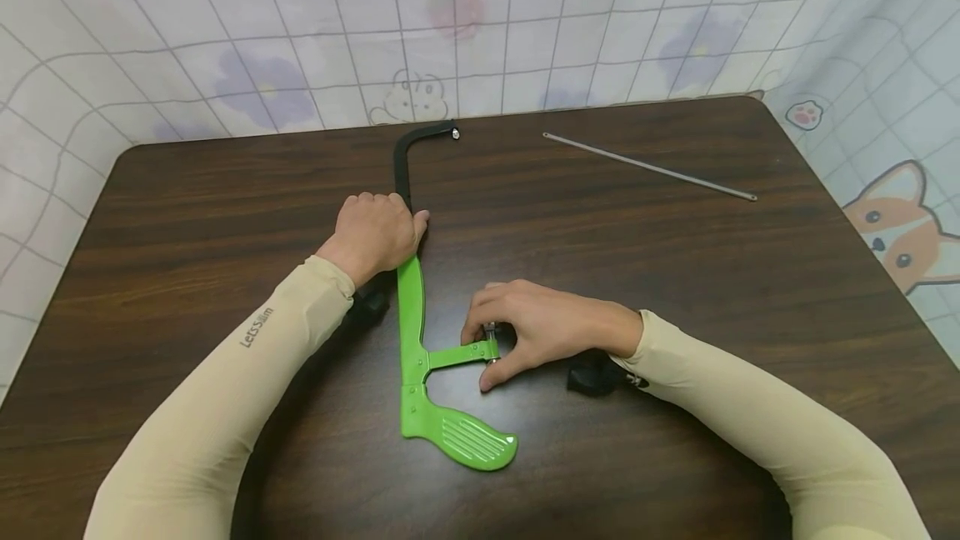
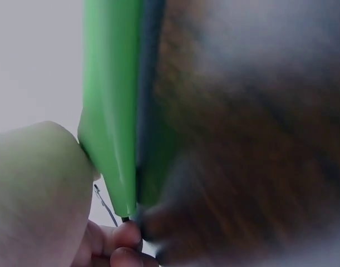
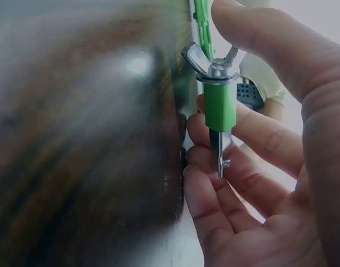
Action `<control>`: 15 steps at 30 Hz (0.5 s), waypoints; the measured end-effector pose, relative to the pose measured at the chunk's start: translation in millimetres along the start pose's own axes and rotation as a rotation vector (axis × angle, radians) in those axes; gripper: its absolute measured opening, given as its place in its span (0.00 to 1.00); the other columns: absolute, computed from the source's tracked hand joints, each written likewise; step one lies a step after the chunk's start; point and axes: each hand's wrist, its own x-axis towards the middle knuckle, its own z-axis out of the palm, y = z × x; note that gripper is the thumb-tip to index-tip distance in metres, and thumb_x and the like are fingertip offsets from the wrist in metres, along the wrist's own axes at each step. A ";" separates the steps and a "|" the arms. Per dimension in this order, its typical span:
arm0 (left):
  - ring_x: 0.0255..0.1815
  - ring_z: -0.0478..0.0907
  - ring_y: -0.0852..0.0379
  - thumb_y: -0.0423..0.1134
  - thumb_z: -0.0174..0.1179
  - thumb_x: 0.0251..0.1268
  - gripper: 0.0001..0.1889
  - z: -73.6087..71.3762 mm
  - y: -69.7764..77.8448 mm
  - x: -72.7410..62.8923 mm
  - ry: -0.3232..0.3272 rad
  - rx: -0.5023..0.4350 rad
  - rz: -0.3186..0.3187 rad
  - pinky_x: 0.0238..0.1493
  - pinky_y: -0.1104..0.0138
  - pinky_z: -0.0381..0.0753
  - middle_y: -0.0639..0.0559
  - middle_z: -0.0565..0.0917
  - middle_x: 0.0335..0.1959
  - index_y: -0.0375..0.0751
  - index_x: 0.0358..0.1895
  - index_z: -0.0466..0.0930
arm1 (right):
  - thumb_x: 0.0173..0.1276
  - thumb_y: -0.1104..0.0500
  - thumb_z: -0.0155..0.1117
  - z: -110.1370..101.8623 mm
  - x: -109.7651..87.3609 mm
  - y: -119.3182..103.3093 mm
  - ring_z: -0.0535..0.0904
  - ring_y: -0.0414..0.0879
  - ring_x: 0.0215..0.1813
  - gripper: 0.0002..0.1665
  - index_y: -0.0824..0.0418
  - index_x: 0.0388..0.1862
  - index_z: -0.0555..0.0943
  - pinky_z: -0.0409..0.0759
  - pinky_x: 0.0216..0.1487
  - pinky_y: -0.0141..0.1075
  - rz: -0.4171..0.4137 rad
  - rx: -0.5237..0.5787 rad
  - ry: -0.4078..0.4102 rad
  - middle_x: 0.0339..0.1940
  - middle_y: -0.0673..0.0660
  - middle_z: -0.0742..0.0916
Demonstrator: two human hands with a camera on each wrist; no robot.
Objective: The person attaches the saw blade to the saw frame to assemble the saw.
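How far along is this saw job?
Seemingly done: the blade lies apart from the green saw frame. In hand: the left hand grips the frame; the right hand is at the wing nut. Likely remaining, if assembling: fitting the blade onto the bare pin.

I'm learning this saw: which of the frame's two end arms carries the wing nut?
The green arm near the handle, its wing nut by the right hand; the far black arm shows only a small metal stud.
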 end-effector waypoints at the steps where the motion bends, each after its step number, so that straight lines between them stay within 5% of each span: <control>1: 0.45 0.83 0.31 0.56 0.36 0.84 0.30 0.3 -0.6 -0.6 0.004 -0.006 0.002 0.51 0.47 0.81 0.31 0.84 0.37 0.36 0.31 0.73 | 0.61 0.40 0.78 0.4 -0.3 -0.4 0.76 0.36 0.48 0.22 0.47 0.49 0.86 0.78 0.52 0.34 0.003 -0.002 0.000 0.47 0.42 0.85; 9: 0.34 0.79 0.38 0.60 0.34 0.85 0.32 3.5 -5.7 -4.7 0.022 -0.011 0.031 0.39 0.52 0.78 0.40 0.76 0.26 0.37 0.30 0.70 | 0.60 0.37 0.78 1.4 -1.4 -2.8 0.76 0.36 0.50 0.25 0.46 0.51 0.85 0.78 0.54 0.34 0.028 -0.012 0.002 0.49 0.42 0.84; 15: 0.36 0.80 0.40 0.62 0.38 0.83 0.31 5.5 -10.3 -7.3 0.045 -0.035 0.053 0.41 0.52 0.79 0.42 0.76 0.29 0.36 0.32 0.72 | 0.59 0.37 0.78 0.5 -2.3 -3.2 0.77 0.36 0.51 0.29 0.47 0.55 0.85 0.78 0.55 0.37 0.029 -0.005 0.016 0.51 0.42 0.85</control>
